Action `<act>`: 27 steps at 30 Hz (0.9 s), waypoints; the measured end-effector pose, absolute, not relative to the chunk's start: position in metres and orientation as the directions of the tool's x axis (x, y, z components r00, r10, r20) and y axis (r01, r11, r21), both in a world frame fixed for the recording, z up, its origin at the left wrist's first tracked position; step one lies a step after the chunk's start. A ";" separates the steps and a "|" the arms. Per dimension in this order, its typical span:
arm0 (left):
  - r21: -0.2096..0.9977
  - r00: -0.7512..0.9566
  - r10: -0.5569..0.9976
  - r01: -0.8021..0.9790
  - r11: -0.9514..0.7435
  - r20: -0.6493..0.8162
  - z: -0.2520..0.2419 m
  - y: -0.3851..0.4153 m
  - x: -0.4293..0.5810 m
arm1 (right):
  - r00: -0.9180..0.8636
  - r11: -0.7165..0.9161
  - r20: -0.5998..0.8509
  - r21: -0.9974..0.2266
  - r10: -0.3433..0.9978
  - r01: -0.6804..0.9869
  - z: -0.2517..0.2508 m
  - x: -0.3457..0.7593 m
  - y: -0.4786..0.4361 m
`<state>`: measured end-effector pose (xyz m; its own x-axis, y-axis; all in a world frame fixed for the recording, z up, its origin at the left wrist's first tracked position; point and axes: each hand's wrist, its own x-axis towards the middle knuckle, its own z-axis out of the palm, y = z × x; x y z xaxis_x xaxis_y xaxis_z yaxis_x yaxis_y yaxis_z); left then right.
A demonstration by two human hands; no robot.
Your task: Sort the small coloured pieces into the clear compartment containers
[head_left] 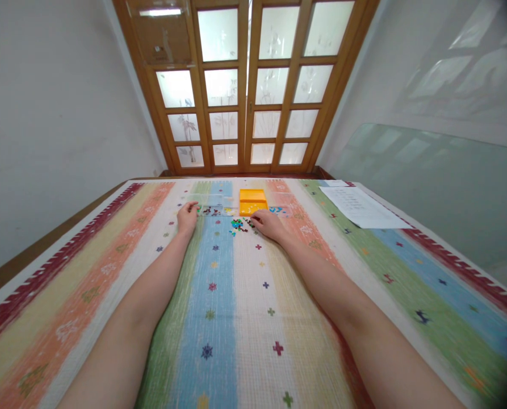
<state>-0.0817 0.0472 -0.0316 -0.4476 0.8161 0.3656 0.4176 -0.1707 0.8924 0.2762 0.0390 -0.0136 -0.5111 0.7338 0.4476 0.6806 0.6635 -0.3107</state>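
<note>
Right hand (267,222) right of loose pieces (237,224), left hand (187,216) at clear box (213,215); can't tell either grip (too small). Sideways knock could scatter pieces.

We observe bright light through the door panes (219,35), pale reflections on the right wall (432,74), and darkened right-hand corners.

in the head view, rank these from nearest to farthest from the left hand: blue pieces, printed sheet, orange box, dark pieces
From the left hand:
1. Dark pieces, just to its right
2. Orange box, open, near the middle
3. Blue pieces, right of the box
4. Printed sheet, far over on the right side
</note>
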 end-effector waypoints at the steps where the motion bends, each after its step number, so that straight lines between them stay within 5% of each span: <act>1: 0.870 -0.416 0.823 0.462 -0.176 0.387 -0.031 0.046 -0.080 | -0.517 0.667 0.445 -0.307 0.731 0.679 -0.013 0.276 0.039; 9: 0.559 0.093 0.893 0.750 -0.353 0.440 -0.019 0.025 -0.046 | -0.553 0.674 0.402 -0.284 0.730 0.682 -0.009 0.275 0.036; 15: 0.307 0.469 0.793 0.745 -0.592 0.390 -0.014 0.011 -0.018 | -0.544 0.657 0.384 -0.289 0.746 0.696 -0.005 0.274 0.033; 27: 0.226 0.529 0.760 0.743 -0.630 0.377 -0.014 0.008 -0.010 | -0.550 0.659 0.375 -0.299 0.746 0.690 -0.007 0.274 0.034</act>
